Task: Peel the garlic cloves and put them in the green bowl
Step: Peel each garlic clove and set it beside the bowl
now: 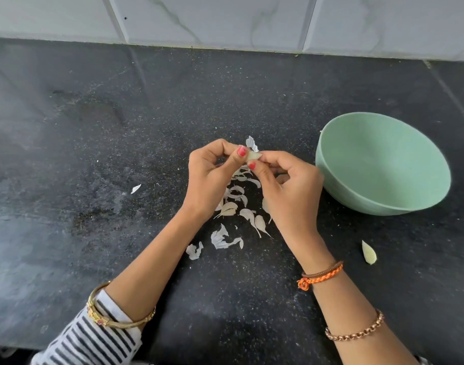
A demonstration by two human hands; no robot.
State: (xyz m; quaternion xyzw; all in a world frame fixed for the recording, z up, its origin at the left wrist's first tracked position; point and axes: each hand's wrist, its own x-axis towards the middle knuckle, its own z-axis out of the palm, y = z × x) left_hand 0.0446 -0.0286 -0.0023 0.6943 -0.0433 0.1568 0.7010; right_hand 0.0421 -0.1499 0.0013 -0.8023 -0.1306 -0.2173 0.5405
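Both hands pinch one garlic clove [253, 155] above the counter's [94, 154] middle: left hand [210, 177] and right hand [286, 185], fingers curled round it. Green bowl [383, 164] sits toward the right edge, a peeled clove [369, 252] nearer the front

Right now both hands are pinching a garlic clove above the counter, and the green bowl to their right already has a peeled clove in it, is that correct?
Not quite. In the head view the green bowl shows nothing inside; the only clove lying apart rests on the counter near it. The left hand and right hand do pinch a garlic clove.
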